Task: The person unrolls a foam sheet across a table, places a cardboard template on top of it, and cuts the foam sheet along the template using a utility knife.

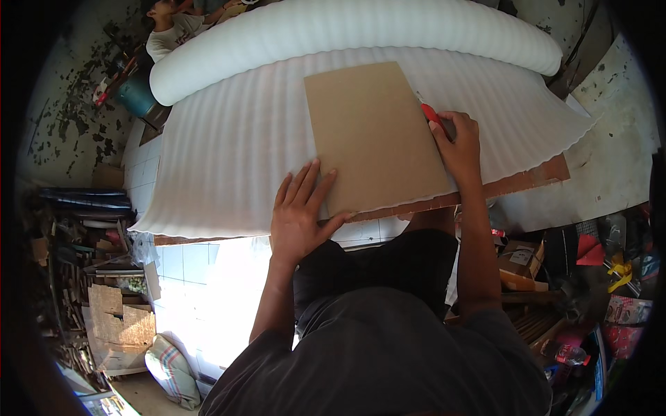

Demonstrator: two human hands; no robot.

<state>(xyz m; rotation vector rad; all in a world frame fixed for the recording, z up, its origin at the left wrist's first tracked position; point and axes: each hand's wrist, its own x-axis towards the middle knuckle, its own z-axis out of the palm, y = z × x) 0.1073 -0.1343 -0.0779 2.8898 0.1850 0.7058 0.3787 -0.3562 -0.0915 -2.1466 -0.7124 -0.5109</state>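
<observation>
A rectangular brown cardboard sheet (374,132) lies flat on white foam sheeting (229,145), its near edge close to the front edge of the work surface. My left hand (300,208) rests with fingers spread over the foam and the cardboard's lower left corner, thumb along the near edge. In my right hand (459,147) is a red utility knife (431,116), held against the cardboard's right edge. The knife's tip points away from me, at the foam beside the upper right side; how far the blade sticks out is too small to tell.
Across the far side lies the thick foam roll (347,31). A brown board (527,177) shows under the foam's front edge. Another person (173,35) is at the far left, near a teal bucket (136,96). Cardboard scraps (121,322) pile up at left; boxes (522,258) and clutter lie at right.
</observation>
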